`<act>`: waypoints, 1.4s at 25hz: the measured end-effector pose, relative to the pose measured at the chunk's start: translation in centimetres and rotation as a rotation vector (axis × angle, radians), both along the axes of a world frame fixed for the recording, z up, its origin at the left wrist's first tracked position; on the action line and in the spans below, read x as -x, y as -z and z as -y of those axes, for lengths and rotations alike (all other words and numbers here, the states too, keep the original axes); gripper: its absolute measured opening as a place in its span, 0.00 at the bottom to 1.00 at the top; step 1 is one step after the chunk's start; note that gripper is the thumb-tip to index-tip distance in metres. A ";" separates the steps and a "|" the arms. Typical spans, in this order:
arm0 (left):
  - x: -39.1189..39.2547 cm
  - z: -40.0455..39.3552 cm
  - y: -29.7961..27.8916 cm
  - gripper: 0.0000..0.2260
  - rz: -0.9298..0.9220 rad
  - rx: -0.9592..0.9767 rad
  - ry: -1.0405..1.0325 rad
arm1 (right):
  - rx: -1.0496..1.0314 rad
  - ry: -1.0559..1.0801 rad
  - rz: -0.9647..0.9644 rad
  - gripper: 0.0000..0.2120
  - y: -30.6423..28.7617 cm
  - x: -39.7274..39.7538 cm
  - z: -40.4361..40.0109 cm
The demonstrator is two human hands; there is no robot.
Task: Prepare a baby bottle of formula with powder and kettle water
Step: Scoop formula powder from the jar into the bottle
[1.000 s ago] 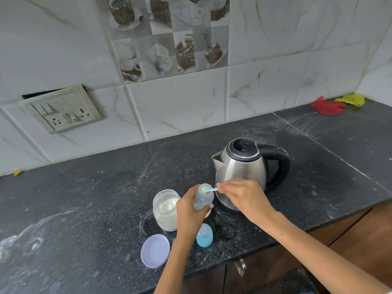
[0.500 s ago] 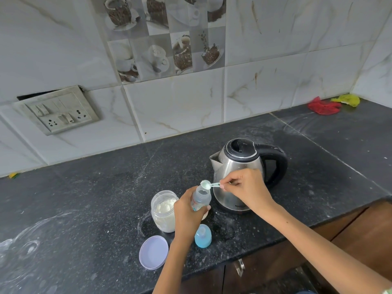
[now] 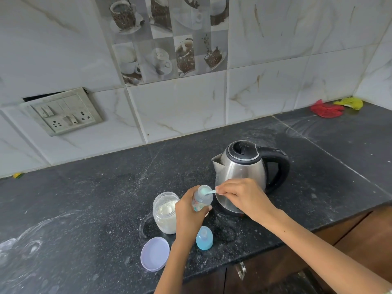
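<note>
My left hand [image 3: 187,215] grips a small clear baby bottle [image 3: 201,199], held upright just above the black counter. My right hand [image 3: 241,196] pinches the handle of a small pale blue scoop [image 3: 206,191], whose bowl sits at the bottle's open mouth. An open glass jar of white powder [image 3: 165,212] stands just left of my left hand. The steel kettle [image 3: 244,172] with black lid and handle stands right behind the bottle. The blue bottle cap with teat [image 3: 204,238] stands near the counter's front edge.
The jar's round lilac lid [image 3: 155,253] lies near the front edge of the counter [image 3: 95,198]. Powder smears mark the counter at left. A switch and socket plate [image 3: 61,111] hangs on the tiled wall. Red and yellow cloths [image 3: 326,109] lie at the far right corner.
The scoop rose above the bottle half a second ago and now sits down at the bottle's mouth again. My left hand keeps the bottle in the same place.
</note>
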State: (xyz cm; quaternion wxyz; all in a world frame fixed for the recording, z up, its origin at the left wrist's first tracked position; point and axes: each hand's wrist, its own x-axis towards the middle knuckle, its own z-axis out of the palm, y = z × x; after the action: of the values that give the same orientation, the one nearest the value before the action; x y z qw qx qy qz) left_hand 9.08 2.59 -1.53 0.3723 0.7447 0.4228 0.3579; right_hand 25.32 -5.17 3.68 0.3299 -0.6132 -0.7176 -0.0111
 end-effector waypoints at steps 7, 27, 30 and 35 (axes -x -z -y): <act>-0.2 0.2 0.3 0.26 -0.019 -0.013 0.006 | 0.021 0.053 -0.088 0.05 -0.2 -0.2 0.2; -0.9 0.3 0.4 0.25 -0.023 0.013 0.031 | 0.109 0.083 -0.096 0.07 0.4 -0.8 -0.1; -1.0 0.2 0.4 0.25 -0.018 0.014 0.031 | 0.080 0.092 -0.108 0.07 0.7 -1.0 -0.1; -0.9 0.2 0.3 0.25 -0.023 0.015 0.032 | 0.067 0.074 -0.101 0.07 0.5 -1.2 0.0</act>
State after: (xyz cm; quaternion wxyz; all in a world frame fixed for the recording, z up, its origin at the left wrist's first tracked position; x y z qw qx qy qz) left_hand 9.96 2.38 -1.84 0.3788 0.7527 0.4176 0.3401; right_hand 26.52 -5.22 3.18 0.3442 -0.6497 -0.6770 0.0317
